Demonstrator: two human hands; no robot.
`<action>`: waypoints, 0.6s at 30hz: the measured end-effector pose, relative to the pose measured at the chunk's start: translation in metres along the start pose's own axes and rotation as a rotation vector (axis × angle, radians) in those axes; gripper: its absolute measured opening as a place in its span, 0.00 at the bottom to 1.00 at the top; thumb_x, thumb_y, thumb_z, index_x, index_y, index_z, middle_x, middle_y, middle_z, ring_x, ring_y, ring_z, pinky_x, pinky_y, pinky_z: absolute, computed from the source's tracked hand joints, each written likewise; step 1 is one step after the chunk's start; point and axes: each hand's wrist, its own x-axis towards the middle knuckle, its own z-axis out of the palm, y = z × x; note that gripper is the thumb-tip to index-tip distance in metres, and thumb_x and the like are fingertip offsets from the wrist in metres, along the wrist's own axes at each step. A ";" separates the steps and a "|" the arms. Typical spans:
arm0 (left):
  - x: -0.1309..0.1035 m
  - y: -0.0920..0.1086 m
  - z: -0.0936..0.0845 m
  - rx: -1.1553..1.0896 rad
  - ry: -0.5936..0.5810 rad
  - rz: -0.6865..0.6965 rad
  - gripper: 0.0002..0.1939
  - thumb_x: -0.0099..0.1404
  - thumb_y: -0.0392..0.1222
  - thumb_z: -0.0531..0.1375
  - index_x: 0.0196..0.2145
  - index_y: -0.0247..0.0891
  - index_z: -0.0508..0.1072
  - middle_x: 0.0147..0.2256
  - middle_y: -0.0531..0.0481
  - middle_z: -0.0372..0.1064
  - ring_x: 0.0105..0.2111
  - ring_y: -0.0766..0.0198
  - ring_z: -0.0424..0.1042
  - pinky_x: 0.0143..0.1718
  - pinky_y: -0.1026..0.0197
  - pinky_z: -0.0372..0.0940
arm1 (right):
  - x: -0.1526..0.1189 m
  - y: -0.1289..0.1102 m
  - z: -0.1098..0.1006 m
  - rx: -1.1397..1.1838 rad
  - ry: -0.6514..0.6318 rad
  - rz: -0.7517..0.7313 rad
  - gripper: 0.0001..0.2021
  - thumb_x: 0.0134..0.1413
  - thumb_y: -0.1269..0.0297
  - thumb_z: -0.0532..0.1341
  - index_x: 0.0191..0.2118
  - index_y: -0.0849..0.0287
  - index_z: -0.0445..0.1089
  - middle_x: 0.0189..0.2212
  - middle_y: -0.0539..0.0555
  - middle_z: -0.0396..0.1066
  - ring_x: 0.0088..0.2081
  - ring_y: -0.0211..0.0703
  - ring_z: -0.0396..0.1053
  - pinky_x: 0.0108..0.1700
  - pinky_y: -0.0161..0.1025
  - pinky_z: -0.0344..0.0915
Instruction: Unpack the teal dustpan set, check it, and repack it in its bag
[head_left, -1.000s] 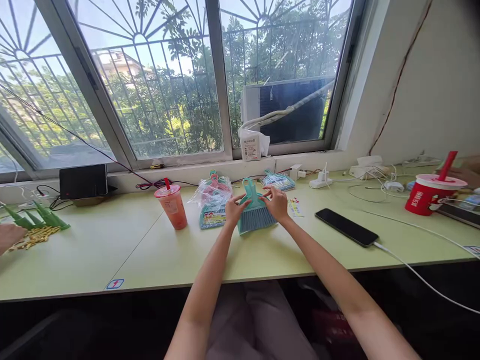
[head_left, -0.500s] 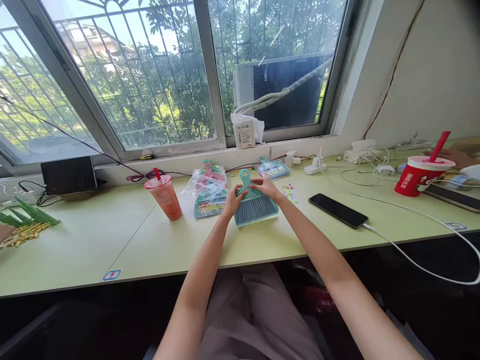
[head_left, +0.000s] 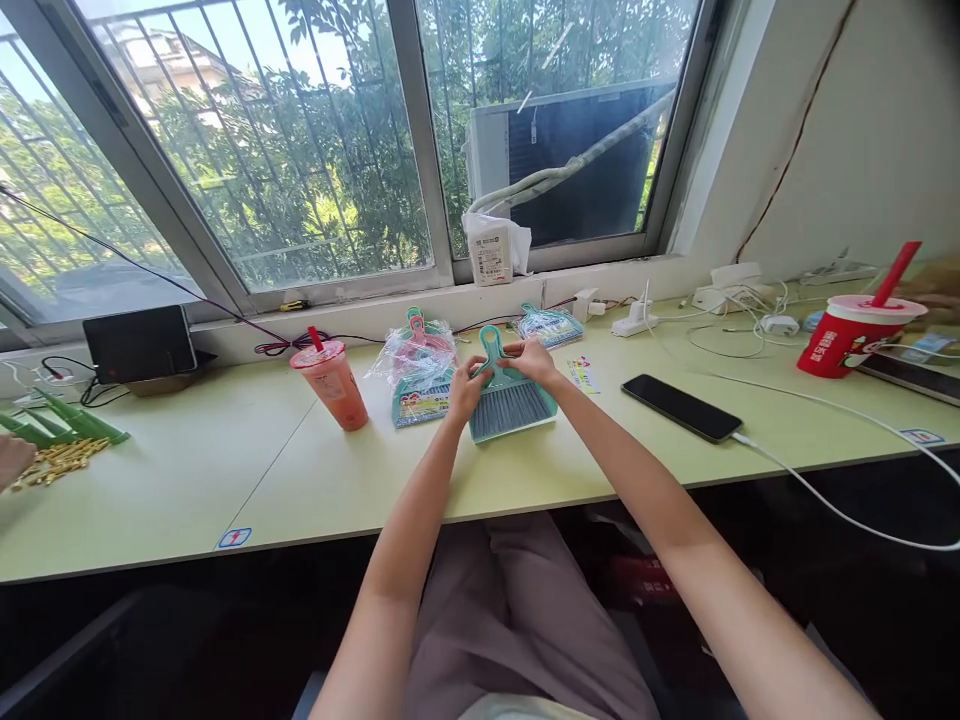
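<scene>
A green dustpan and brush set (head_left: pixel 513 408), with grey bristles toward me, lies at the middle of the table between my hands. My left hand (head_left: pixel 469 385) has its fingers closed on the left side of the set near the handle. On the right side, my right hand (head_left: pixel 531 362) grips it by the base of the handle. Just left of it are more dustpan sets (head_left: pixel 421 385), green and pink, partly under clear plastic wrap. Behind my right hand lies another wrapped set (head_left: pixel 550 326), and a small printed card (head_left: pixel 583 375) rests nearby.
A cup of orange-red drink (head_left: pixel 335 385) stands to the left, a red cup (head_left: pixel 853 338) at the far right. A black phone (head_left: pixel 681 407) on a white cable lies right of me. Another person's hand (head_left: pixel 15 460) is by yellow sticks (head_left: pixel 64 462) at the left edge.
My view has shifted slightly. My hands keep hold of the dustpan and brush set in nearly the same place. The other person's hand at the left shows more.
</scene>
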 end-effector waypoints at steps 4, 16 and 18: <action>0.004 -0.005 -0.004 -0.133 -0.063 -0.072 0.12 0.59 0.46 0.64 0.38 0.39 0.74 0.31 0.51 0.73 0.33 0.62 0.71 0.35 0.63 0.62 | 0.005 0.011 0.006 0.130 0.082 0.038 0.19 0.38 0.53 0.75 0.38 0.56 0.81 0.39 0.56 0.81 0.45 0.53 0.78 0.50 0.45 0.71; 0.002 0.008 -0.003 -0.476 0.203 -0.361 0.17 0.60 0.51 0.66 0.45 0.42 0.75 0.43 0.47 0.75 0.47 0.55 0.74 0.44 0.58 0.70 | -0.020 0.081 -0.031 -0.681 0.410 0.276 0.20 0.66 0.72 0.48 0.57 0.70 0.70 0.62 0.74 0.62 0.66 0.61 0.55 0.65 0.61 0.47; 0.002 0.011 -0.004 -0.531 0.269 -0.380 0.16 0.63 0.48 0.65 0.47 0.43 0.74 0.46 0.48 0.74 0.48 0.57 0.74 0.43 0.60 0.70 | -0.021 0.086 -0.027 -0.764 0.226 0.297 0.23 0.63 0.78 0.47 0.60 0.74 0.67 0.60 0.78 0.64 0.63 0.62 0.60 0.62 0.59 0.53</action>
